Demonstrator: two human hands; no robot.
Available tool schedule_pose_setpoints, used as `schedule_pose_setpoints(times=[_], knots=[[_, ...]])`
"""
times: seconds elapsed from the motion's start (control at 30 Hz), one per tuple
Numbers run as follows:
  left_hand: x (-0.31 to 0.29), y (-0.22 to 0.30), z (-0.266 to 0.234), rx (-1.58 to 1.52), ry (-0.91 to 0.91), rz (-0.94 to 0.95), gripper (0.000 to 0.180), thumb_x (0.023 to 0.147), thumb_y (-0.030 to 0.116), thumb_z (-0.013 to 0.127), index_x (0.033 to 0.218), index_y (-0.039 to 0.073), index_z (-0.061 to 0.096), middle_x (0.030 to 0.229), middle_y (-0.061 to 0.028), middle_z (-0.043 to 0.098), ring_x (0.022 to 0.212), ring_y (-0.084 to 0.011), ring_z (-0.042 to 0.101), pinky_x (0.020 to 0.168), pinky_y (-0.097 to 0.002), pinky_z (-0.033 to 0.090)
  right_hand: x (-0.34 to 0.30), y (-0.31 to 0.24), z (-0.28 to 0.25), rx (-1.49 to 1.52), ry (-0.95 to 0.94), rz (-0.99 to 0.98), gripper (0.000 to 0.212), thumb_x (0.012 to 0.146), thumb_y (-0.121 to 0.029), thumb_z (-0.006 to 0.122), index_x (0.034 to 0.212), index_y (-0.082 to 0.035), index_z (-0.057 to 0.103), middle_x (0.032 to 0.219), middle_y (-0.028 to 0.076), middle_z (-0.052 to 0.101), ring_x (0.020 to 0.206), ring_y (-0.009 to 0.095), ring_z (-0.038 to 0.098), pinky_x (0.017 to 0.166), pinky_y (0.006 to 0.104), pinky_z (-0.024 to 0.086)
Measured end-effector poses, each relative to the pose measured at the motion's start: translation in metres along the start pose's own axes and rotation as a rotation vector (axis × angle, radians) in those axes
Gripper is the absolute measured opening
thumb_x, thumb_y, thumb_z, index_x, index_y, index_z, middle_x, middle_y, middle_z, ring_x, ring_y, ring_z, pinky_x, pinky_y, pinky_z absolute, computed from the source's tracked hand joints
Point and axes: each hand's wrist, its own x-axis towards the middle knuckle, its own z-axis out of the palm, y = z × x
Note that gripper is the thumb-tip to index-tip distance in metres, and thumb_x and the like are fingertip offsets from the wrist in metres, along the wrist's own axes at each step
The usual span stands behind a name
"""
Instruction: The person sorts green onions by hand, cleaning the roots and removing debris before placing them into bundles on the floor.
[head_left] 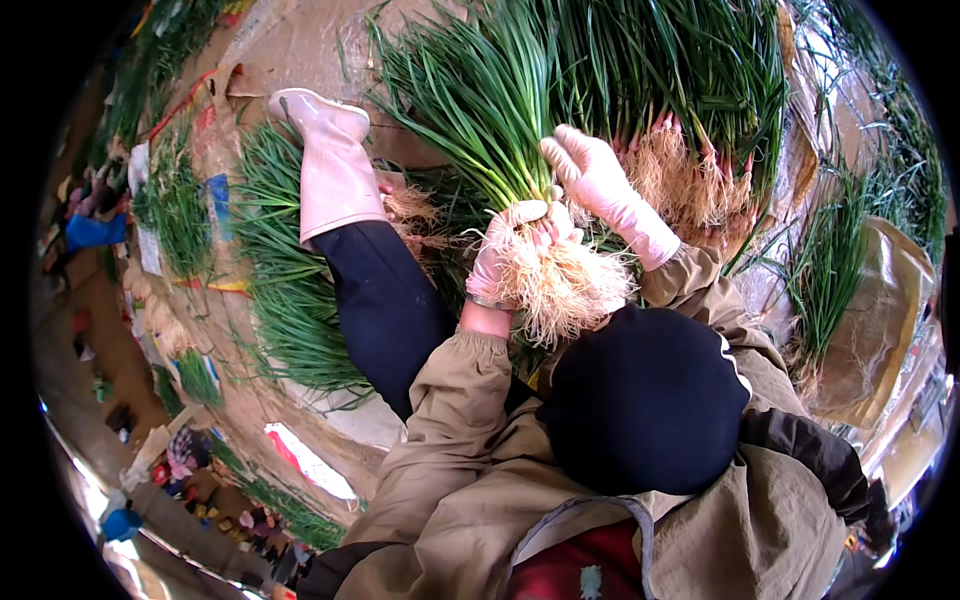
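My left hand (492,262), in a pale pink glove, is closed round the base of a bunch of green onions (490,125). Its long green leaves fan out to the upper left, and a thick tuft of pale roots (560,285) spills from the near side of the grip. My right hand (597,180), gloved the same way, is beside the stalks just above the left. Its fingers are stretched out and hold nothing that I can see; whether they touch the stalks I cannot tell. Immediately to its right lies a large pile of green onions (690,80), with reddish bases and tangled roots.
My leg in a pale pink boot (338,165) stretches out to the left, over more green onions (295,300). Further bundles (830,260) lie at the right near a tan sheet (870,325). A dark rounded form (650,400) fills the near centre. Other people (185,455) sit at the far left.
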Motion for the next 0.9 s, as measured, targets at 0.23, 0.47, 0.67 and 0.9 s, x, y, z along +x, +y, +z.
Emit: schedule_pose_setpoints(times=[0.23,0.47,0.67,0.9], knots=[[0.001,0.031,-0.002,-0.311,-0.524,0.167,0.034,0.081,0.015,0.055,0.113,0.003,0.05,0.083,-0.0062,0.058,0.072,-0.0187,0.055,0.079,-0.04,0.044,-0.108,0.086,-0.082,-0.806,-1.324,0.029,0.039,0.09,-0.039,0.05,0.104,-0.003,0.059,0.092,0.016,0.064,0.088,0.02,0.063,0.075,0.0368,0.05],[-0.003,0.022,-0.003,-0.165,-0.144,0.186,0.026,0.082,0.018,0.055,0.104,0.004,0.053,0.079,-0.0035,0.051,0.077,-0.0185,0.049,0.08,-0.038,0.039,-0.001,0.01,-0.028,-0.497,-0.302,0.184,0.039,0.091,-0.039,0.048,0.089,0.0,0.055,0.074,0.02,0.061,0.069,0.038,0.061,0.065,0.0449,0.05],[0.005,0.029,0.0,0.023,-0.099,0.168,0.019,0.084,0.02,0.054,0.093,0.003,0.052,0.094,-0.0091,0.053,0.097,-0.0221,0.048,0.092,-0.0387,0.038,0.104,0.031,0.028,-0.668,-0.527,0.405,0.046,0.083,-0.044,0.062,0.091,0.001,0.066,0.08,0.016,0.067,0.072,0.029,0.066,0.067,0.0369,0.051],[0.013,0.021,-0.018,0.029,0.19,0.042,0.021,0.081,0.006,0.058,0.1,-0.004,0.057,0.112,-0.0192,0.06,0.108,-0.0291,0.055,0.093,-0.0392,0.046,0.038,0.031,-0.005,0.627,-0.477,0.52,0.009,0.087,-0.014,0.062,0.089,-0.005,0.063,0.076,0.002,0.064,0.059,0.007,0.053,0.054,0.0217,0.044]])
